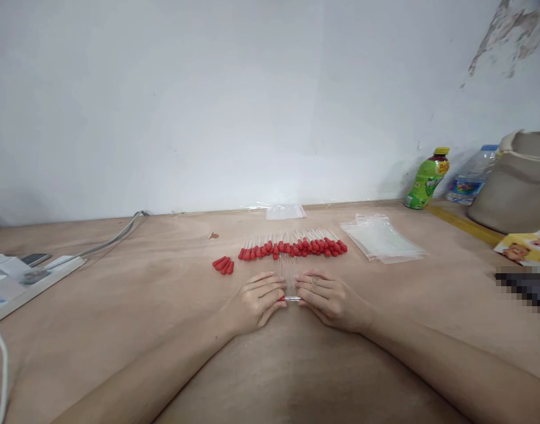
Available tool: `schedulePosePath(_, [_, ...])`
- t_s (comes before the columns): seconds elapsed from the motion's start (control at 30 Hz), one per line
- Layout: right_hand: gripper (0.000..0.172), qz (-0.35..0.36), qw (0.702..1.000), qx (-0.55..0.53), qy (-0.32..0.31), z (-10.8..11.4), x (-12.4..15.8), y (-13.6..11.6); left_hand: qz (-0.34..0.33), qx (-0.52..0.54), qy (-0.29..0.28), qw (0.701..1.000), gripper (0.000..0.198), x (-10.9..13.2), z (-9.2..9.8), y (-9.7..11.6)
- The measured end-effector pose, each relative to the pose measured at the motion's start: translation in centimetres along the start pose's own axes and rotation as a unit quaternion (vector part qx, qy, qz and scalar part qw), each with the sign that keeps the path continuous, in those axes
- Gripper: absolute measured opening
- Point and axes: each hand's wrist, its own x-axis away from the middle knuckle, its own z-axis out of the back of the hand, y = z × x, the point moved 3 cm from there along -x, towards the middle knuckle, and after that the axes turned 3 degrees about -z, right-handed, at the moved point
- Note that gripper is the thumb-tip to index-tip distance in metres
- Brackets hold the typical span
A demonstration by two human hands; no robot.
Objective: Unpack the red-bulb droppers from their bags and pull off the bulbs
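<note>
Both hands meet over the tabletop around a glass dropper [291, 298] held crosswise. My left hand [257, 299] is closed on its red rubber end, mostly hidden by the fingers. My right hand [329, 299] pinches the clear glass tube at the other end. Just beyond the fingers lie several bare glass tubes [288, 268], pointing away from me. Behind them stretches a row of glass droppers with red rubber bulbs [305, 247], their tubes toward the wall. Several loose red rubber bulbs [224, 265] lie left of the row.
Clear zip bags [384, 238] lie right of the row, more bags [285, 212] by the wall. A green bottle [427, 179], a water bottle [471, 176] and a grey bucket [514, 182] stand at right. A power strip [44, 285] with cables is at left.
</note>
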Motion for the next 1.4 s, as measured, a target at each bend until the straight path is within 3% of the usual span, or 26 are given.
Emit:
schedulePosePath(0.17, [0.019,0.013,1.0,-0.002,0.001,0.4,0.9,0.4,-0.008,0.003,0.01,1.0,0.014,0.5,0.1,-0.2])
schedulePosePath(0.27, [0.018,-0.048,0.999,-0.02,0.008,0.7,1.4,1.8,0.042,0.002,0.042,0.998,0.013,0.8,1.1,-1.1])
schedulePosePath(0.43, [0.023,-0.226,0.974,0.023,0.012,0.7,1.7,3.8,0.266,-0.045,0.078,0.96,0.02,1.4,3.6,-5.0])
schedulePosePath(0.6, [0.028,-0.28,0.959,0.031,0.016,0.1,1.2,4.1,0.48,-0.077,0.044,0.873,0.03,3.7,6.8,-11.0])
schedulePosePath(0.73, [0.017,-0.308,0.951,0.029,0.015,-0.6,1.0,4.3,0.555,0.006,0.011,0.831,0.036,6.2,7.9,-13.7])
schedulePosePath(0.87, [0.013,-0.321,0.947,0.025,-0.007,-1.1,0.8,4.2,0.593,0.05,0.042,0.802,0.04,8.3,6.9,-14.6])
schedulePosePath(1.0, [0.014,-0.306,0.952,0.019,-0.014,-1.3,0.7,3.9,0.602,0.073,0.042,0.794,0.039,9.5,5.5,-15.2])
schedulePosePath(1.4, [0.016,-0.276,0.958,0.045,-0.056,-1.8,0.4,3.2,0.586,0.126,0.006,0.8,0.041,9.3,5.0,-14.9])
